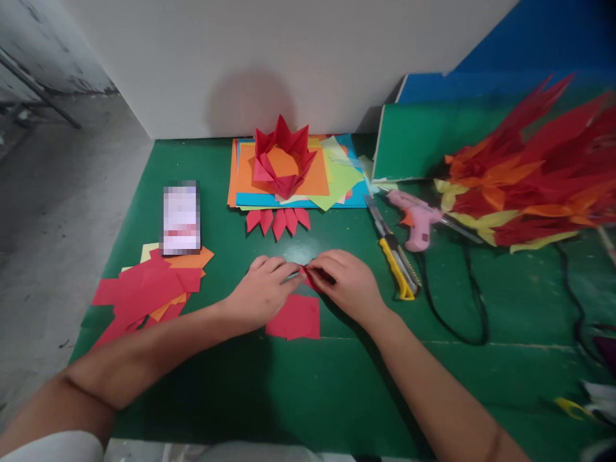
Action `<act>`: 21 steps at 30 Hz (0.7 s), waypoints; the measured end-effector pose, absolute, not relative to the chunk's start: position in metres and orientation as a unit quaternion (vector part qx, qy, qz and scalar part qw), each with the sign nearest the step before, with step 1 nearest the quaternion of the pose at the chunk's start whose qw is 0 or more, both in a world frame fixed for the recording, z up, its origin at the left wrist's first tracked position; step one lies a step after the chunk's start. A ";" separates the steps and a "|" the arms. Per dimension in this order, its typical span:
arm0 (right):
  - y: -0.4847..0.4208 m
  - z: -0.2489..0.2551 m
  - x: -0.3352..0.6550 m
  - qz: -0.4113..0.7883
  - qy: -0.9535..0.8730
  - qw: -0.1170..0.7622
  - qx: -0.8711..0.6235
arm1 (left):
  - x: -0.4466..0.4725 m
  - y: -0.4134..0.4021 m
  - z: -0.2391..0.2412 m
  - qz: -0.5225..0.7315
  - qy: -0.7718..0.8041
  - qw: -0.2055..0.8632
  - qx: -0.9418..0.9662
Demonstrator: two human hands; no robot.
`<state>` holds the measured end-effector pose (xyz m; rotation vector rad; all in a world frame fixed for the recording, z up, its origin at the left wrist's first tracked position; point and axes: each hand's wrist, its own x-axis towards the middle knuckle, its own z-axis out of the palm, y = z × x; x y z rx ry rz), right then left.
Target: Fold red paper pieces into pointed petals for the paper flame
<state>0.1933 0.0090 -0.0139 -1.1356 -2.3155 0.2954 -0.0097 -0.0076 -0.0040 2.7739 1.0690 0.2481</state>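
- Red paper piece (308,276): centre of green mat (308,391), on the far side of the loose red square (294,317).
- Left hand (264,289) and right hand (347,282) each pinch one end.
- Likely light, thin, crease-prone; grip by the edges.

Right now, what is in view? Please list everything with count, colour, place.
folded piece: one, red, between the fingertips of both hands
paper squares: count unclear, red, between the wrists
petals: five, red, row behind the hands
paper crown: one, red, on the sheet stack
sheet stack: several, orange, blue, lime, table's back
loose squares: many, red and orange, left
phone: one, screen blurred, behind the loose squares
utility knife: one, yellow and grey, right of the hands
glue gun: one, pink, beside the utility knife
cable: at least one, black, below the glue gun
paper flowers: count unclear, red, orange, yellow, far right
box: one, green, behind the glue gun
table: one, green
left hand: one, pinching folded piece
right hand: one, pinching folded piece
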 end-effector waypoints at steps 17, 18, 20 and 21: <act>0.010 -0.008 0.201 0.040 -0.909 0.188 -0.370 | -0.010 -0.009 -0.003 0.081 0.366 0.109 0.921; 0.010 -0.008 0.201 0.039 -0.909 0.190 -0.368 | -0.009 -0.008 -0.003 0.081 0.367 0.110 0.920; 0.010 -0.008 0.201 0.040 -0.910 0.192 -0.366 | -0.009 -0.008 -0.003 0.083 0.366 0.110 0.920; 0.010 -0.008 0.201 0.043 -0.910 0.190 -0.365 | -0.009 -0.008 -0.003 0.083 0.365 0.109 0.921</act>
